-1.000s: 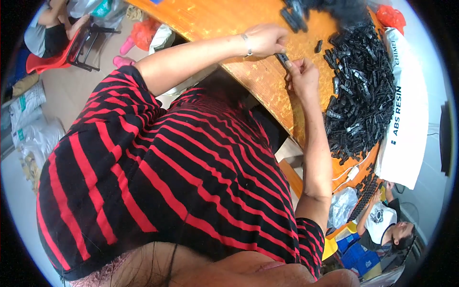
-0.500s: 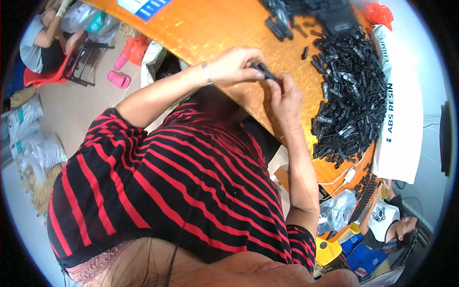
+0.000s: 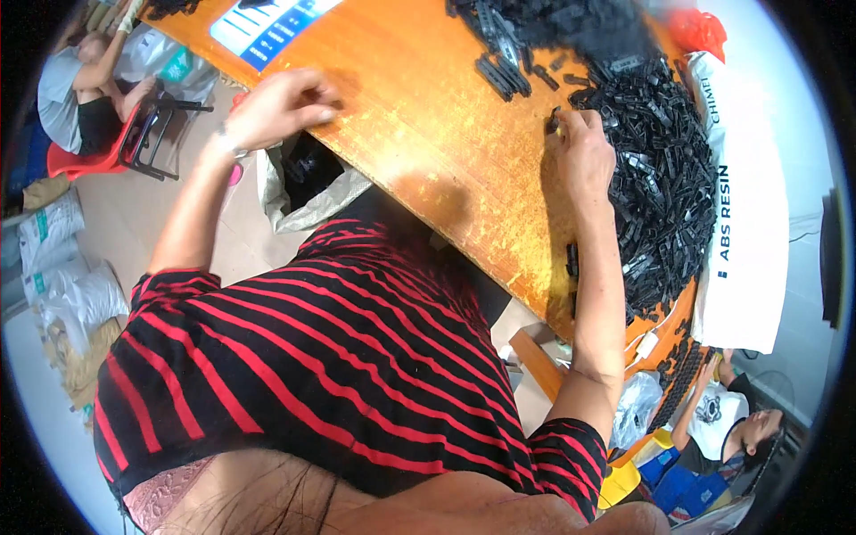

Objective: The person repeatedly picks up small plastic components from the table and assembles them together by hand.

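Small black plastic part (image 3: 555,119) sits on the desk at the near edge of the big pile of black plastic parts (image 3: 664,178), pinched at the fingertips of the right hand (image 3: 584,152). That hand lies palm-down on the wood, fingers curled in onto the part, forearm running back along the desk's right side.

Left hand (image 3: 278,107) hangs over the desk's left edge, well apart from the right one. Fingers bunched loosely, half closed; can't tell whether anything is in it. Thin bracelet (image 3: 227,147) on that wrist.

Desk (image 3: 428,134): orange, glossy, rounded edge. The pile covers its right side; a few longer black strips (image 3: 499,71) lie apart toward the far edge. Blue-and-white printed sheet (image 3: 267,27) at the far left corner. White sack (image 3: 744,232) along the right edge beyond the pile, red bag (image 3: 700,31) at its far end.

Below the left edge: open plastic bag (image 3: 308,183) with dark parts in it, on the floor. Wearer in red-and-black striped shirt (image 3: 312,357).

Room: pale floor, white sacks (image 3: 53,267) stacked at left. One person seated at far left on a red chair (image 3: 98,156); another person (image 3: 731,419) low at right, past the desk's near end.
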`<act>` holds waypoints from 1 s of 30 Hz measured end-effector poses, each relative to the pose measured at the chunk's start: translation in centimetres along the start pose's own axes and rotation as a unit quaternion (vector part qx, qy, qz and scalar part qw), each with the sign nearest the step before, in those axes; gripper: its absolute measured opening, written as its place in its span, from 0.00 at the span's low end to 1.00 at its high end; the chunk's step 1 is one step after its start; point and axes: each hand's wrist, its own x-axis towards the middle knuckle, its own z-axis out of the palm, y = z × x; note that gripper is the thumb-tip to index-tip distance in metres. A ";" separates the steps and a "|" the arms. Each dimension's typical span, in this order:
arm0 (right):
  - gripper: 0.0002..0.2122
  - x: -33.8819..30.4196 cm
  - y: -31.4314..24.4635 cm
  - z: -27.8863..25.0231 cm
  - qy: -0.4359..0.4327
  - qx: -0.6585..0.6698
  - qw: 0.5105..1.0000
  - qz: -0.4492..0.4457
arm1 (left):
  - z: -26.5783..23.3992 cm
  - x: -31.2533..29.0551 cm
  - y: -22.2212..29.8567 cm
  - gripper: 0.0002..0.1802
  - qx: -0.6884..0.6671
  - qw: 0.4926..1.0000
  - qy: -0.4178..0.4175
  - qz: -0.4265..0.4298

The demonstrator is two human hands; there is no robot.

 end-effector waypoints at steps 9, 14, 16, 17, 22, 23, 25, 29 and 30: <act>0.04 1.1 0.9 1.6 -0.063 -0.042 0.997 -0.033 | 11.3 15.8 5.3 0.14 0.115 0.964 0.167 0.174; 0.07 -0.5 -3.1 0.8 -0.096 0.069 0.993 -0.005 | 12.5 17.7 5.1 0.10 0.119 0.961 0.183 0.171; 0.07 -1.4 -4.4 1.9 -0.083 0.090 0.992 0.008 | 12.4 17.4 5.2 0.08 0.114 0.962 0.181 0.172; 0.07 -1.8 -5.0 2.2 -0.067 0.096 0.993 0.010 | 12.4 17.2 5.2 0.08 0.107 0.961 0.183 0.178; 0.03 -3.5 -8.7 3.2 -0.021 0.092 0.996 -0.009 | 12.3 15.6 5.1 0.08 0.093 0.963 0.189 0.170; 0.01 -3.8 -9.1 3.4 -0.003 0.112 0.993 -0.033 | 12.3 15.3 5.0 0.08 0.085 0.961 0.196 0.175; 0.01 -4.3 -9.4 3.7 -0.009 0.116 0.993 -0.029 | 12.1 14.8 5.0 0.09 0.080 0.963 0.187 0.176; 0.05 -3.4 -7.9 3.1 0.044 0.158 0.986 -0.020 | 11.7 13.8 5.5 0.09 0.078 0.964 0.175 0.185; 0.08 -3.0 -7.3 3.1 0.094 0.186 0.978 -0.010 | 11.7 13.6 5.8 0.09 0.081 0.961 0.176 0.196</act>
